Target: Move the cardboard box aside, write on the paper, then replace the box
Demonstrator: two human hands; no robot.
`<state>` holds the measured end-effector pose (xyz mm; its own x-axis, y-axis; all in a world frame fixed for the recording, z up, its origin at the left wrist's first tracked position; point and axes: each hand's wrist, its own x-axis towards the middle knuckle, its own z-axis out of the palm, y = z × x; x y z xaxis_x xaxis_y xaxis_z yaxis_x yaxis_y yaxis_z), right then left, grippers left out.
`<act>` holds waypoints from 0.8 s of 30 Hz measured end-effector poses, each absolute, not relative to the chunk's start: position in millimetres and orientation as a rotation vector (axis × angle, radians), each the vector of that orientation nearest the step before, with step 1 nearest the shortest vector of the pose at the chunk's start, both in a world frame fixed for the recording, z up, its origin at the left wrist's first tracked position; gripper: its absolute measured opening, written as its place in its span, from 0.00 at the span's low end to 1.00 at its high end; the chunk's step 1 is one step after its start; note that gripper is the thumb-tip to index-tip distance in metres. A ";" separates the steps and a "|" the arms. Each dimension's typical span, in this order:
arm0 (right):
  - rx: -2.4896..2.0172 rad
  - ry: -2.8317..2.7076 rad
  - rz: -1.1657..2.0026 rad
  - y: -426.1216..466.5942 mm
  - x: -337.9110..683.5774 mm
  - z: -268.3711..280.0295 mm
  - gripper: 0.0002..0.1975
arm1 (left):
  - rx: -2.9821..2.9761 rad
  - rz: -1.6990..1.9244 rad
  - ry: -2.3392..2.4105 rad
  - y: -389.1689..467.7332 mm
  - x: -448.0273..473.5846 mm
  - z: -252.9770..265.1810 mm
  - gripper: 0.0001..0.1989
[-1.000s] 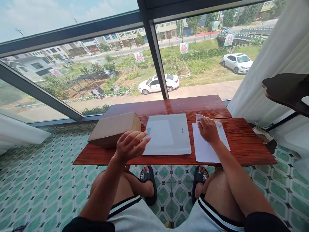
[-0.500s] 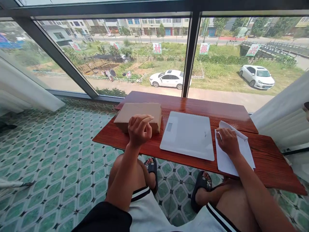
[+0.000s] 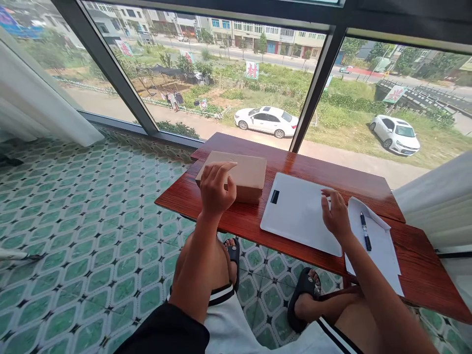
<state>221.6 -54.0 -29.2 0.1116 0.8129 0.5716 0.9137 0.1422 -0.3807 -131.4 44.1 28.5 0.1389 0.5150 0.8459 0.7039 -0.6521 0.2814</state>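
Note:
My left hand (image 3: 218,189) hovers at the near left of a closed brown cardboard box (image 3: 239,169). Its fingers are bent, the thumb stands apart, and nothing shows in it; contact with the box I cannot make out. Over the right part of a white flat scale (image 3: 300,209) is my right hand (image 3: 336,215), fingers loosely curled and apart, holding nothing visible. The scale has a small dark display at its left. Beside it, a black-and-silver pen (image 3: 365,231) lies on white paper sheets (image 3: 379,255), whose far edge curls up.
Everything rests on a reddish-brown wooden table (image 3: 427,275) in front of large windows. White curtains (image 3: 435,196) hang at both sides. Below the near edge are my legs and black slippers (image 3: 304,295) on a green tiled floor (image 3: 121,255).
My right hand has moved left from the paper to above the scale, and the pen on the paper has come into sight. The view has shifted and tilted; my left hand keeps its pose.

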 end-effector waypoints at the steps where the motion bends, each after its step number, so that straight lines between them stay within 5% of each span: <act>1: -1.642 -1.629 -0.083 -44.6 205.7 -26.7 0.17 | -2.197 -1.561 -1.254 45.5 -134.4 29.8 0.19; 12: -1.468 -1.298 0.691 19.0 66.2 -10.9 0.42 | -1.964 -1.680 -1.782 67.4 -163.9 22.8 0.22; 24: -1.599 -1.352 0.866 23.4 33.0 -12.8 0.51 | -2.065 -1.168 -2.508 66.3 -169.0 26.4 0.35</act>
<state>33.0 23.4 -12.8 0.1765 0.9842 0.0160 0.3975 -0.0564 -0.9159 -169.0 66.3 26.4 -0.2539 0.9516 0.1732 0.7448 0.0781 0.6627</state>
